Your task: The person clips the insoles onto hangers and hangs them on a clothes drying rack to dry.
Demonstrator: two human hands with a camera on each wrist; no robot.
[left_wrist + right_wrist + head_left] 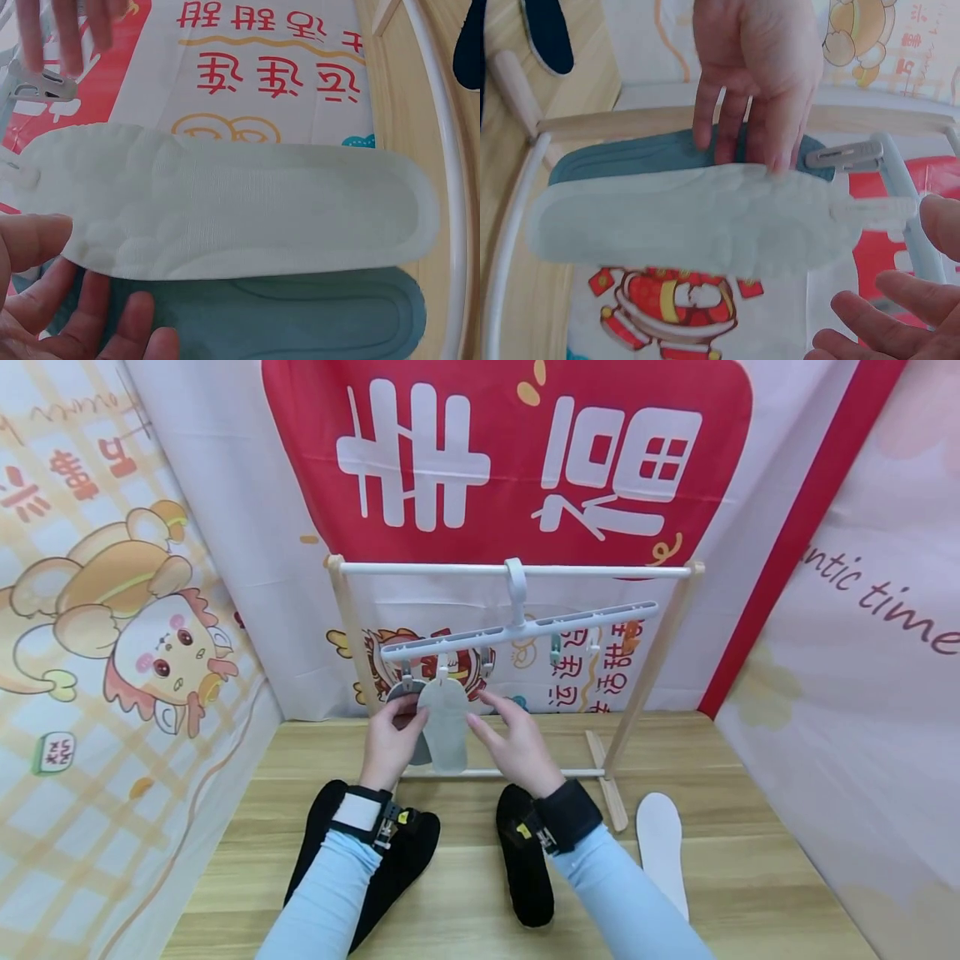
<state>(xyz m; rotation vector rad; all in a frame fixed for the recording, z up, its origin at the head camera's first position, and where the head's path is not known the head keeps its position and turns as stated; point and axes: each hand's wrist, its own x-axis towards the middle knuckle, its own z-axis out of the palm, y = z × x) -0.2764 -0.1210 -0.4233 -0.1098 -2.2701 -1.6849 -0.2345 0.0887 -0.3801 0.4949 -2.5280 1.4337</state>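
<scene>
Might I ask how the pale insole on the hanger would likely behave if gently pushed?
The pale insole would probably swing, since it hangs from a clip at its top end. Its thin edge suggests it is light and perhaps slightly flexible. The hanger hangs tilted from one hook, so a push might rock that too.

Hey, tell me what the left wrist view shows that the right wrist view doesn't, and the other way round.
Only the left wrist view shows the rows of red characters on the backdrop, split by a wavy orange line.

Only the right wrist view shows the dark insole's grey clip, the red-and-gold cartoon figure and the brown cartoon animal.

Both show the pale insole, the dark insole, the left hand pinching the pale one's edge, and part of the right hand.
</scene>
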